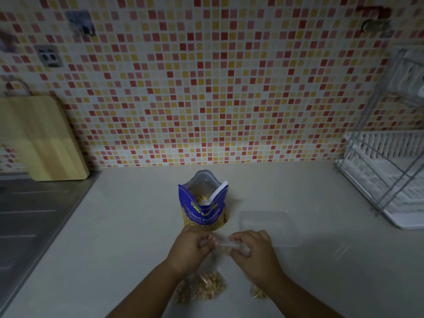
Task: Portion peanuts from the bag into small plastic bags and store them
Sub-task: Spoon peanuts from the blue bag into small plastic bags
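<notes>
Pinching the top edge of a small clear plastic bag, your left hand and right hand both grip it just above the smooth pale worktop. Behind stands the glossy blue peanut bag, open, with a white plastic spoon inside; two filled crinkly bags lie nearer you.

A: Legible text in frame?
B: Found only on the blue peanut bag, centre of frame. "TONG GARDEN" is printed in yellow, partly creased; "Salted Peanuts" is printed in white beneath it.
A: Anything else?
B: A smaller line below is noted, too blurred to be read.
</notes>
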